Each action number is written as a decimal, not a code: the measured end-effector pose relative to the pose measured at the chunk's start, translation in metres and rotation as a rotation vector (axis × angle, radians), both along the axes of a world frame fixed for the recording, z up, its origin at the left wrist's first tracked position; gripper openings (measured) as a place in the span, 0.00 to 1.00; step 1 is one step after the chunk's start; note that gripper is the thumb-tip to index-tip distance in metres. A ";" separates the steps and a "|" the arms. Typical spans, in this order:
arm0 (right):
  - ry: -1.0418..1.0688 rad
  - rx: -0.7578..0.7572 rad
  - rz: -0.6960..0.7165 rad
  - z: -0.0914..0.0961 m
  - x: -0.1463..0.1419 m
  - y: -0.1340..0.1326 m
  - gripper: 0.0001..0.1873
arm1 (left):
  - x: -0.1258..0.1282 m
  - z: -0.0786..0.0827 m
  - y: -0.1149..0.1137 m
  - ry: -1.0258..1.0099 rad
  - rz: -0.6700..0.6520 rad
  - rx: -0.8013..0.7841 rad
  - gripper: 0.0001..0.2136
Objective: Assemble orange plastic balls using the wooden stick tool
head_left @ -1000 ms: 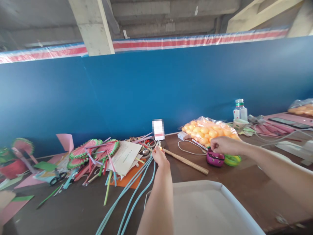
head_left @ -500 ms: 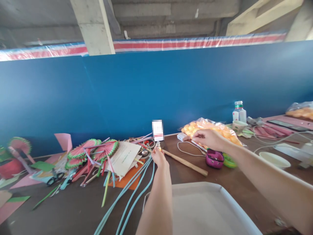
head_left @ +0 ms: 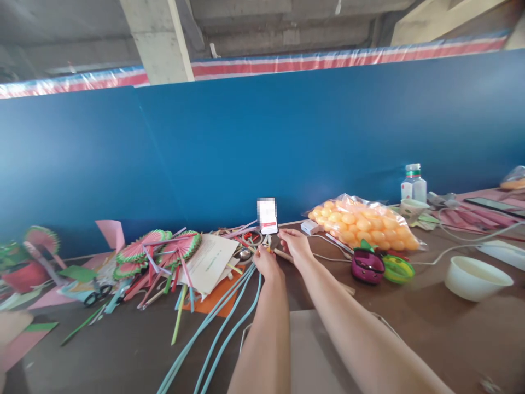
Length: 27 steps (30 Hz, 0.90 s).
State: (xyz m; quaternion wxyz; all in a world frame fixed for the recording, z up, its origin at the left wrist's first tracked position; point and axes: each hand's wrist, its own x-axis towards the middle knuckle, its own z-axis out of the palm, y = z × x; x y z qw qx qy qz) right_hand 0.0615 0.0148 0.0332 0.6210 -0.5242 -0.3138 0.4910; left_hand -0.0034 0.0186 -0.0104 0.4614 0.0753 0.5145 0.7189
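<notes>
Left hand (head_left: 268, 264): closed, fingertips together, clamped on a small orange-yellow piece (head_left: 268, 249); too small and half covered, so can't make out its shape. That piece sits at mid table, just in front of an upright white-screened phone (head_left: 269, 224). Several light-blue flexible cords (head_left: 223, 314) run from beside this hand down to the near edge; whether it grips them too, can't tell.

Right hand (head_left: 296, 245): just beside the left, fingers curled, thumb and forefinger tips close. Whether they meet or pinch anything, can't tell from here. A pale round wooden stick (head_left: 348, 288) passes beneath it, partly covered by hand and forearm.

Containers: purple plastic fruit-shaped box (head_left: 368, 274) with its top open, something green at the back rim, inside mostly dark. Touching or nearly touching it, a bright-green rounded plastic container (head_left: 400, 273). Behind both, a clear plastic bag (head_left: 344, 200) full of glossy orange balls (head_left: 363, 225). Off to the right, a round cream bowl (head_left: 471, 290), upright. Farther back, a clear bottle with a green neck band (head_left: 414, 189), standing, pale cup (head_left: 413, 208) in front. Between the forearms, a flat pale-grey tray (head_left: 314, 353). All on a dark brown table (head_left: 426, 331).
</notes>
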 end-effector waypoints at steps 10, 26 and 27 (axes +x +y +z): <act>0.080 -0.029 0.014 -0.024 0.013 0.001 0.08 | 0.000 -0.004 0.000 0.049 -0.001 0.003 0.07; 0.080 -0.051 0.045 -0.022 0.007 -0.003 0.06 | 0.001 0.002 -0.007 0.034 -0.042 0.023 0.06; 0.085 -0.047 0.046 -0.023 0.007 -0.002 0.06 | 0.001 0.002 -0.007 0.034 -0.043 0.023 0.06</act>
